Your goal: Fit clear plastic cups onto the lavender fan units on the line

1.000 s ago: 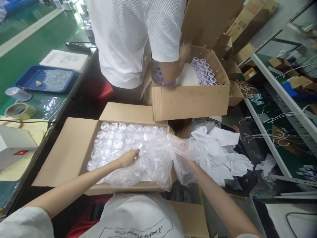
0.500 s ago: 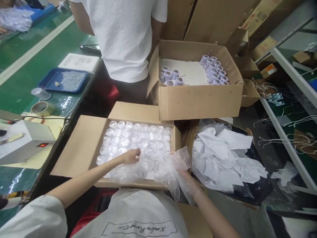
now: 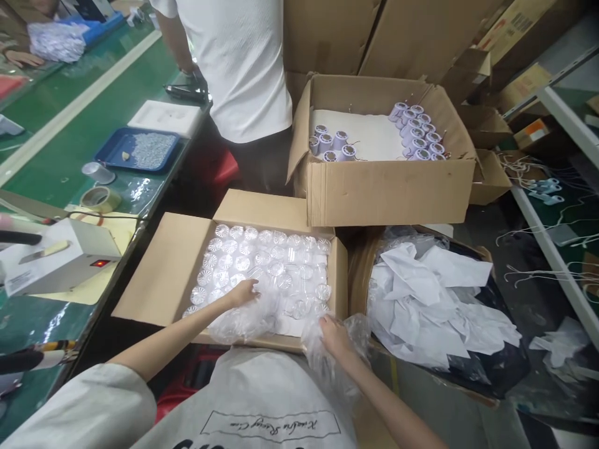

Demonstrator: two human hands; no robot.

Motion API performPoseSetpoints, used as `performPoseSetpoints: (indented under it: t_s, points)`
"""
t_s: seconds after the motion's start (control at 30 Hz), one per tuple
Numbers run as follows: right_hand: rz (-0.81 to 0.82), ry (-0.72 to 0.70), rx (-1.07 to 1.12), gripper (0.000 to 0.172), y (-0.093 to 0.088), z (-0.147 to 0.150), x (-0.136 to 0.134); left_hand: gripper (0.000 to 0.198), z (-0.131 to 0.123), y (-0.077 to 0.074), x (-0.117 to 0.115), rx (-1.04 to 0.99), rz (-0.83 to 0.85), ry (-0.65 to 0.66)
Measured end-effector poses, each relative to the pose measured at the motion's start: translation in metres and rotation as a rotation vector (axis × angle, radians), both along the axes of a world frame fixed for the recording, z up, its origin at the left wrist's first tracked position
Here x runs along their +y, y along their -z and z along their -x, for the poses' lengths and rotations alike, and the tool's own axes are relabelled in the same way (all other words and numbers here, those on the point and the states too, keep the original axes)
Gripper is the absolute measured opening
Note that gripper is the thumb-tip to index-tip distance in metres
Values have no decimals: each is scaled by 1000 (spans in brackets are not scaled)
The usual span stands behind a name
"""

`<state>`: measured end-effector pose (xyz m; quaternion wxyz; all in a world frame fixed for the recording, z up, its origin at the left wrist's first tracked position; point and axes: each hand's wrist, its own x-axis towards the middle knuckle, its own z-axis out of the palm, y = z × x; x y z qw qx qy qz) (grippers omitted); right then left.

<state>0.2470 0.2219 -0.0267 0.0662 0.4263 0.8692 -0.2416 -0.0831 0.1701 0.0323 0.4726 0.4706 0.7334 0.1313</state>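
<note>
An open cardboard box [image 3: 163, 274] in front of me holds several rows of clear round plastic pieces [image 3: 262, 249] under a crumpled clear plastic film [image 3: 253, 315]. My left hand [image 3: 241, 292] rests inside the box with its fingers closed on the film. At the box's near right corner my right hand [image 3: 333, 335] is closed on a bunch of the same film, which hangs over the box edge.
A person in a white shirt [image 3: 238, 62] stands beyond the box. A second box [image 3: 388, 187] behind holds purple spools. A bin of crumpled white paper [image 3: 430, 299] sits to the right. On the green bench at left are a blue tray [image 3: 140, 149], tape roll [image 3: 98, 198] and a white device [image 3: 56, 255].
My right hand has pulled the film back toward me and down over the box's near edge, uncovering more clear pieces. The person behind has turned from the spool box to the bench.
</note>
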Motion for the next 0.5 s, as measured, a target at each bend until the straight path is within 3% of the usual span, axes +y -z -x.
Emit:
performPoseSetpoints:
  t_s: [0.13,0.23,0.37,0.5]
  points:
    - [25,-8,63,17,-10,-8,17,29,-2,10,-33,10,-32,-14]
    - [37,5,90,9,-15,-4,39,18,-6,13,-51,43,-83,-53]
    - [41,62,-19,32,-4,24,61,16,-14,8,-50,42,-221,-171]
    - [30,101,-138,41,10,39,55,11,-14,-11,-36,-77,-415,-306]
